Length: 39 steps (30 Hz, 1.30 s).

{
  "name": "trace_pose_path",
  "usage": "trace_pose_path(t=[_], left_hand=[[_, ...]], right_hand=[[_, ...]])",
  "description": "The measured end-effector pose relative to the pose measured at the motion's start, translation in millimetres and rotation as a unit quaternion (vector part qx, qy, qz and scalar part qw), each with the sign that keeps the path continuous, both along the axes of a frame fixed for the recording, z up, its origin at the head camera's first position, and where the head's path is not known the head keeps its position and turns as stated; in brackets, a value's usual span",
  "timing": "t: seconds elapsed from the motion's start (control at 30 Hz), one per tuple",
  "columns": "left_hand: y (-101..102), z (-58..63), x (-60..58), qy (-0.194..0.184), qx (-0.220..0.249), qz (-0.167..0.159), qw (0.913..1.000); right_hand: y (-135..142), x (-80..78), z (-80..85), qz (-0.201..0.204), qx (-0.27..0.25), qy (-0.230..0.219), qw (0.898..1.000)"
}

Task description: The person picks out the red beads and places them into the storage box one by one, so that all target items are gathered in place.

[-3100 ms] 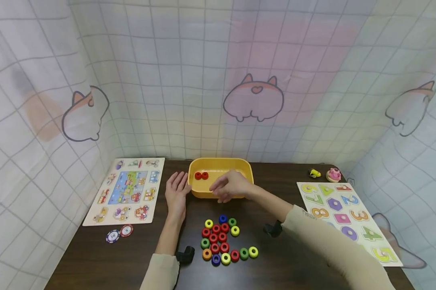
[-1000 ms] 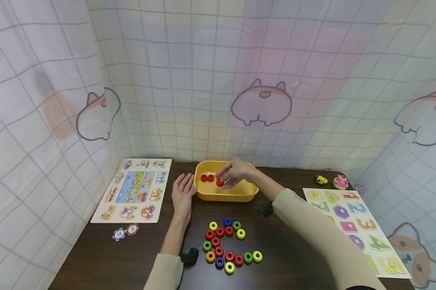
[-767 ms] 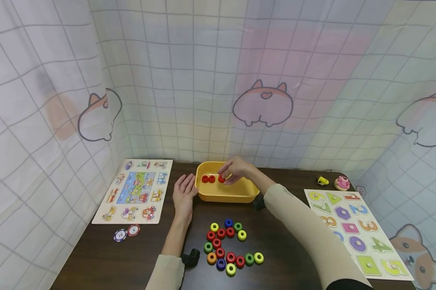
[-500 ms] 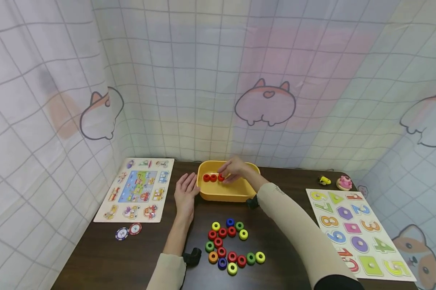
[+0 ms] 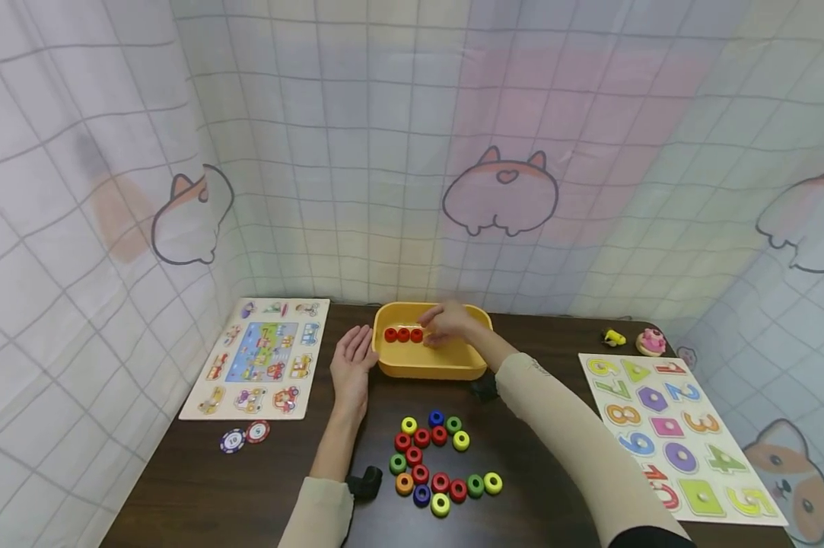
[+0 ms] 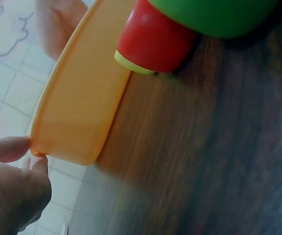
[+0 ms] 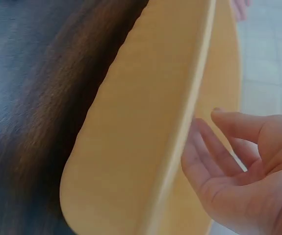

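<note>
A yellow box (image 5: 432, 371) stands at the back of the table. Three red rings (image 5: 403, 335) lie in a row inside it, toward its left end. My right hand (image 5: 446, 323) hovers in the box just right of the row. The right wrist view shows its fingers loosely bent and the thumb (image 7: 239, 125) apart from them, with nothing held. At the box's left side, my left hand (image 5: 350, 365) holds the rim between thumb (image 6: 11, 148) and finger. Several rings in red, yellow, green, blue and orange form a loose curve in front, including a green ring (image 5: 475, 485).
A vehicle picture puzzle board (image 5: 195, 396) lies left, with two poker chips (image 5: 244, 436) below it. On the right are a number puzzle board (image 5: 740, 498), a small yellow toy (image 5: 613, 338) and a pink toy cake (image 5: 651, 342). A patterned curtain (image 5: 384, 190) surrounds the table.
My right hand has brought a third red ring down beside the two in the box and let it go. It has since drawn slightly right, while the left hand stays at the box.
</note>
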State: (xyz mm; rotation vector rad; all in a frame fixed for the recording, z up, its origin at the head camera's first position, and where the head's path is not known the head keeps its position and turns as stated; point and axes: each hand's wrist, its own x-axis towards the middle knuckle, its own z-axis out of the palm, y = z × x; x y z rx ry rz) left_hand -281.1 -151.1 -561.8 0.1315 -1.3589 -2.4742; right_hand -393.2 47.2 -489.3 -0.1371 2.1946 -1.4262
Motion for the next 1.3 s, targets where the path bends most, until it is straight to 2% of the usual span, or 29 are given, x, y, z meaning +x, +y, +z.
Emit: trace_pose_path(t=[0.2, 0.33, 0.47, 0.6, 0.87, 1.03, 1.3], left_hand=[[-1.1, 5.9, 4.6, 0.006, 0.009, -0.018, 0.9998], [-0.5, 11.0, 6.6, 0.008, 0.015, -0.025, 0.9996], [-0.7, 12.3, 5.9, 0.006, 0.007, -0.023, 0.9997], [-1.6, 11.6, 7.2, 0.012, 0.001, -0.03, 0.9995], [-1.7, 15.7, 10.4, 0.006, 0.003, -0.031, 0.9995], [-2.3, 14.4, 8.0, 0.007, 0.002, -0.03, 0.9995], [0.5, 0.5, 1.2, -0.011, -0.017, -0.012, 0.9997]], right_hand=[[16.7, 24.1, 24.7, 0.04, -0.012, 0.045, 0.998], [25.4, 43.7, 42.1, 0.069, -0.02, 0.056, 0.996], [32.4, 64.9, 47.2, 0.102, -0.019, 0.07, 0.992], [37.7, 87.4, 42.2, 0.131, -0.013, 0.079, 0.988], [45.5, 126.4, 26.5, 0.169, 0.005, 0.041, 0.985], [46.4, 138.9, 9.4, 0.193, 0.03, 0.045, 0.98], [40.9, 149.8, -6.1, 0.202, 0.083, 0.072, 0.973]])
